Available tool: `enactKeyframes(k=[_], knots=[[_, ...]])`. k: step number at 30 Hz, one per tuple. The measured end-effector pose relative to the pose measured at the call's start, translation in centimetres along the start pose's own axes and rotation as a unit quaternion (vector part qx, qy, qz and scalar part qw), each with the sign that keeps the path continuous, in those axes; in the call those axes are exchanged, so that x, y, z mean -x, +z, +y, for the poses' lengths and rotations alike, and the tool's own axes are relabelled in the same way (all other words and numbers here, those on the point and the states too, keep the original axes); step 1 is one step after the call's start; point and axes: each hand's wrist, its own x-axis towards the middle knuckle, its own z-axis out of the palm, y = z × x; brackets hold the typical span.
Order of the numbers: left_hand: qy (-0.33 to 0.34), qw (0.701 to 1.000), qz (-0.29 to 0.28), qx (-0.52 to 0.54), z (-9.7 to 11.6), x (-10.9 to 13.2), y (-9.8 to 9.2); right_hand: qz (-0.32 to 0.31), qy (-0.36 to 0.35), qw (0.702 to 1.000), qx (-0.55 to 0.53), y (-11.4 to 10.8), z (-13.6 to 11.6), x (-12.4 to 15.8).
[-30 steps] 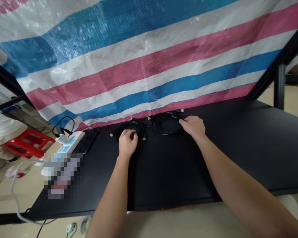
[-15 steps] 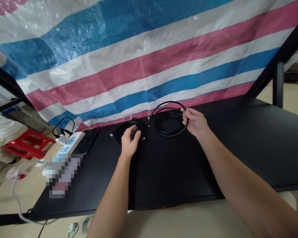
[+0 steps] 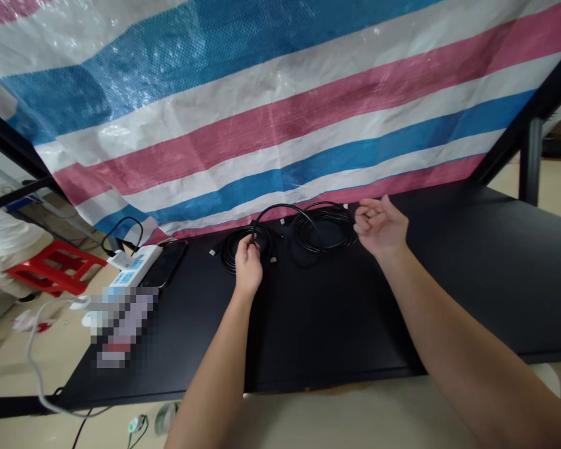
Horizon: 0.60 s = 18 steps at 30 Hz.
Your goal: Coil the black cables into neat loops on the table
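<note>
Two coils of black cable lie side by side at the back of the black table [image 3: 327, 324]. My left hand [image 3: 249, 265] pinches a raised strand of cable [image 3: 280, 207] that arches over from the right coil [image 3: 325, 246]. Underneath and behind that hand lies the left coil [image 3: 227, 249], with pale connector ends [image 3: 212, 252] sticking out. My right hand [image 3: 383, 227] is lifted just right of the right coil, palm turned up, fingers loosely bent and thumb apart. Nothing shows in it.
On the left are a white power strip [image 3: 143, 259] with a plugged-in charger, a black phone [image 3: 169, 263] and a blurred-out patch. A striped plastic sheet [image 3: 262, 125] hangs behind the table. Past the left edge, a person sits on a red stool [image 3: 60, 268].
My left hand has closed on the cable strand, which now arches toward it. My right hand has let go of the cable and moved slightly right.
</note>
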Motion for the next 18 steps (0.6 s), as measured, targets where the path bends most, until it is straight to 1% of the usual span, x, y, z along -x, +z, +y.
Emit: enactKeyframes(k=[1, 2, 4, 5, 6, 7, 8, 10, 12, 14, 16, 18], knots=[[-0.006, 1.000, 0.025, 0.013, 0.2, -0.3, -0.3, 0.045, -0.010, 0.999, 0.028, -0.6, 0.1, -0.5], [-0.011, 0.999, 0.047, 0.024, 0.5, -0.5, -0.5, 0.098, -0.019, 0.992, 0.079, -1.2, 0.2, -0.9], [-0.022, 0.996, 0.078, 0.043, 0.9, -1.0, -1.1, 0.192, -0.035, 0.964, 0.180, -2.1, 0.2, -1.5], [-0.031, 0.994, 0.087, 0.052, 1.1, -1.1, -1.4, 0.220, -0.045, 0.949, 0.223, -2.3, 0.3, -1.6], [-0.042, 0.993, 0.092, 0.061, 1.3, -1.3, -1.6, 0.229, -0.059, 0.934, 0.267, -2.5, 0.3, -1.6], [-0.052, 0.992, 0.095, 0.070, 1.4, -1.4, -1.9, 0.218, -0.074, 0.920, 0.316, -2.5, 0.3, -1.5], [-0.061, 0.990, 0.100, 0.077, 1.5, -1.4, -2.0, 0.190, -0.088, 0.904, 0.372, -2.5, 0.3, -1.3], [-0.076, 0.987, 0.110, 0.089, 1.7, -1.5, -2.3, 0.109, -0.106, 0.852, 0.502, -2.1, 0.3, -0.8], [-0.083, 0.986, 0.110, 0.097, 1.8, -1.5, -2.3, 0.022, -0.086, 0.797, 0.598, -1.6, 0.3, -0.3], [-0.081, 0.987, 0.102, 0.098, 1.8, -1.5, -2.3, -0.039, -0.046, 0.748, 0.661, -1.0, 0.3, 0.2], [-0.075, 0.988, 0.100, 0.096, 1.7, -1.5, -2.2, -0.060, -0.020, 0.706, 0.706, -0.6, 0.1, 0.6], [-0.069, 0.988, 0.100, 0.095, 1.5, -1.5, -2.3, -0.044, -0.012, 0.674, 0.737, -0.3, -0.2, 1.0]])
